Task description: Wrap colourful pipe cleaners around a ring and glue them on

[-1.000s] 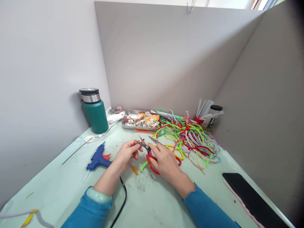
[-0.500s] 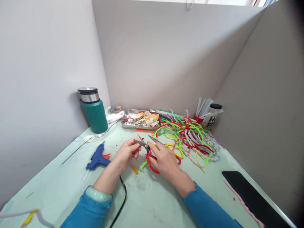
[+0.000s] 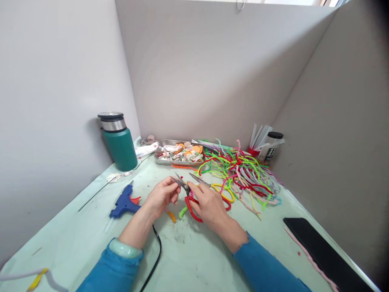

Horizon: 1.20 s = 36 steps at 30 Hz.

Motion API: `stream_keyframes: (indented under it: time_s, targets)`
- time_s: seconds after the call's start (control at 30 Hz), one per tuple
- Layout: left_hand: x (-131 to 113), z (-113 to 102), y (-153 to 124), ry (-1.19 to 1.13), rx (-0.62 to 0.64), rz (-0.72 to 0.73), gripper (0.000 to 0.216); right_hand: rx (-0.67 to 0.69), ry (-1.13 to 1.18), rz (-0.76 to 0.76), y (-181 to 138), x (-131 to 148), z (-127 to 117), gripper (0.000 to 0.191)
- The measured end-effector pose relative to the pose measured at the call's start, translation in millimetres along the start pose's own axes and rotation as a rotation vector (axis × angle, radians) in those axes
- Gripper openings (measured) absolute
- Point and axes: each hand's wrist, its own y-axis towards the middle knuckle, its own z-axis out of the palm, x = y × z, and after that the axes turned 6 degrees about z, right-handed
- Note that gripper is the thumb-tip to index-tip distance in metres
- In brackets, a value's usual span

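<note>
My right hand (image 3: 209, 202) is closed around the red handles of a pair of scissors (image 3: 189, 202), whose blades are a little apart and point left. Thumb and fingertips of my left hand (image 3: 162, 194) are pinched together right at the blade tips; what they hold is too small or hidden to make out. Behind my right hand lies a second pair of scissors with a yellow handle (image 3: 230, 194). Short orange (image 3: 172, 216) and green (image 3: 182, 212) pieces of pipe cleaner rest on the table between my hands.
A blue glue gun (image 3: 124, 202) with a black cord lies to the left, near a green bottle (image 3: 120, 146). Along the back are a metal tray (image 3: 158, 161) of small pieces and tangled pipe cleaners (image 3: 240, 166). A black phone (image 3: 319, 247) lies at right.
Almost nothing differs. The whole view has shifted slightly, and both hands keep their places at the scissors.
</note>
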Motion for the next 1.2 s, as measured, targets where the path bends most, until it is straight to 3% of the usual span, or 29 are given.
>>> stream_keyframes:
  time_s: [0.57, 0.73, 0.87, 0.97, 1.1, 1.2]
  targets:
    - [-2.4, 3.2, -1.1, 0.021, -0.01, -0.014, 0.022, 0.022, 0.064, 0.071, 2.8, -1.6, 1.4, 0.041]
    - [-0.6, 0.9, -0.1, 0.043, -0.005, -0.014, 0.021, -0.009, -0.014, 0.291, 7.1, -21.1, -7.6, 0.036]
    - [-0.4, 0.0, -0.4, 0.042, -0.008, -0.017, 0.02, 0.113, -0.227, 0.521, 9.0, -46.4, -13.0, 0.029]
    - [-0.9, 0.3, -0.7, 0.033, 0.005, -0.023, 0.02, 0.223, -0.312, 0.589, 8.4, -61.2, -15.1, 0.023]
    - [-2.2, 2.1, -1.2, 0.04, 0.022, -0.028, 0.022, 0.194, -0.304, 0.559, 10.9, -58.5, -24.6, 0.02]
    - [-2.9, 3.0, -2.0, 0.043, 0.042, -0.033, 0.022, 0.061, -0.034, 0.368, 19.7, -39.8, -30.7, 0.023]
